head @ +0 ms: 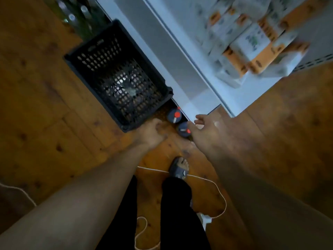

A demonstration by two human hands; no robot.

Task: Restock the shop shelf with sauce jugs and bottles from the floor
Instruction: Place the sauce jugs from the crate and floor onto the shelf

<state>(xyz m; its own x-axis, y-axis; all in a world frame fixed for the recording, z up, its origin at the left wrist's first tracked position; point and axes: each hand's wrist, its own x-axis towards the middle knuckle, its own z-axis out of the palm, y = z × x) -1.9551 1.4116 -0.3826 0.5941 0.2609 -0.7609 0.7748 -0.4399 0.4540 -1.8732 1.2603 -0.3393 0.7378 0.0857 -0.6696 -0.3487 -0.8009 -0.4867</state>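
R grip [203, 129], fingers apart and holding nothing, hangs just right of near jug [182, 129]. L grip [151, 133] is curled at crate [100, 58]'s near corner; can't tell if it holds anything. Both jugs stand upright on floor off that corner, far jug [174, 115] by crate wall. R looks nearer, so prob. a top-down grab. Shelf [180, 51] lies beyond crate's right side.

I count two red-capped jugs [174, 115] just beside my one black crate [93, 51]; green bottles [75, 18] behind the crate are too blurred to number.
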